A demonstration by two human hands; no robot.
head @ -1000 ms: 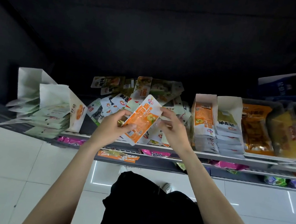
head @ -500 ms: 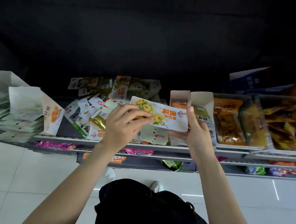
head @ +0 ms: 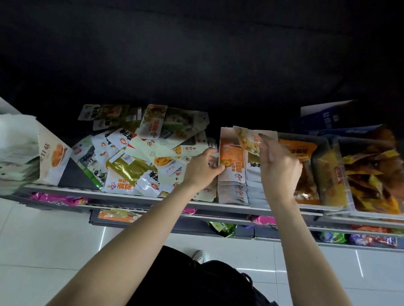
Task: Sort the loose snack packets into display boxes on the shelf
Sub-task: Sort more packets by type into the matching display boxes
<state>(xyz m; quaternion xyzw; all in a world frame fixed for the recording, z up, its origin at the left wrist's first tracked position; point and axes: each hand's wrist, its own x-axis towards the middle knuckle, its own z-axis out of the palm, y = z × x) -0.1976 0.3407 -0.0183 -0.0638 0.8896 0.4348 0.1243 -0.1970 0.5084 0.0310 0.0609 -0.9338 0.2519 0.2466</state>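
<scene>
White cardboard display boxes (head: 18, 134) stand at the left end of the shelf (head: 138, 199), with pale packets fanned out in front of them. Next comes the loose pile of snack packets (head: 139, 155), lying flat and overlapping at every angle, in white, cream and gold foil, some with orange print. The left hand (head: 202, 169) reaches to the right edge of this pile, its fingers curled against the side of the orange-fronted display box (head: 233, 157); whether it actually grips the box or a packet there, I cannot tell. That box stands upright, with orange-and-white packets stacked in it, long axes running front to back. Just above it the right hand (head: 280, 167) pinches a packet (head: 249, 139) between thumb and fingertips, the other fingers loosely bent. The packet is pale with a yellow-green food picture, blurred; its long axis runs roughly left to right, tilted slightly, and it hovers over the back of the two middle boxes. Further right, clear trays (head: 377, 181) hold orange and yellow bags.
</scene>
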